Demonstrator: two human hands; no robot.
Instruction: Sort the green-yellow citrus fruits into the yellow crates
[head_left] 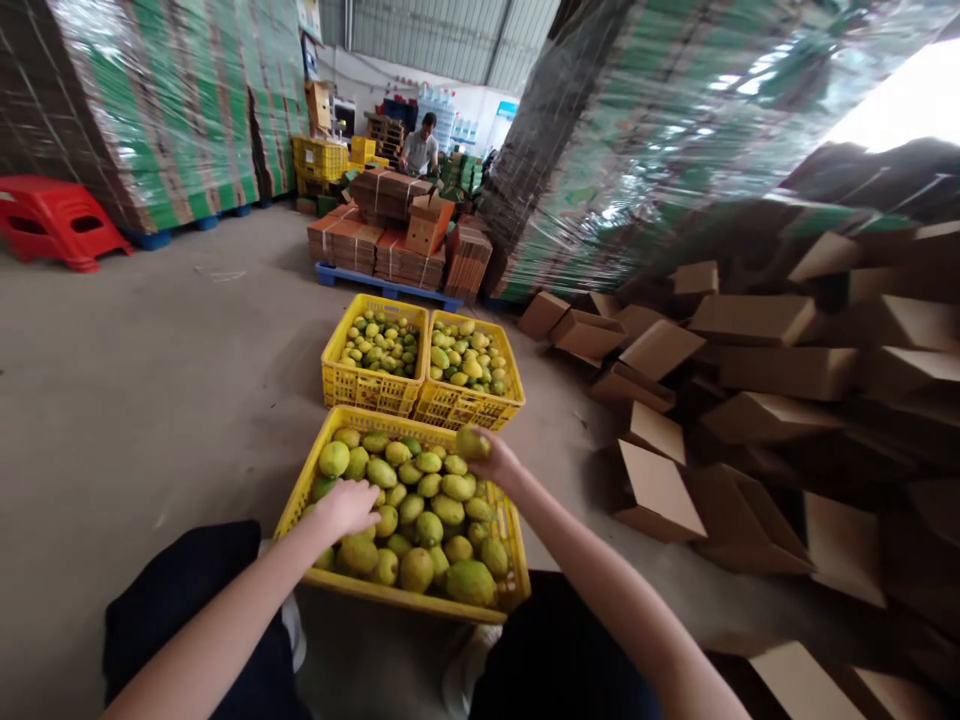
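Both arms are stretched out over the front crate [401, 600], which sits on the near side of two more crates, so the pose is pretty easy to read. The left forearm comes in from the bottom left corner and angles up to the right, with the left hand [346, 505] palm down over the left half of the load. Its fingers are a bit bent and point right, low among the loose fruit [448, 511]; I can't make out whether they've got hold of a piece, since the back of the hand hides the underside. The right arm reaches further, running from the bottom right up and to the left in a long diagonal. The right hand [493, 457] is up by the far right corner of the same crate, fingers curled around one greenish held fruit [472, 442] that pokes out to the left of them (so that hand is clearly full). The rest of the fruit is heaped below in yellows and greens. Dark-clad knees flank the crate, and tan boxes [664, 490] are piled off to the right on the floor.
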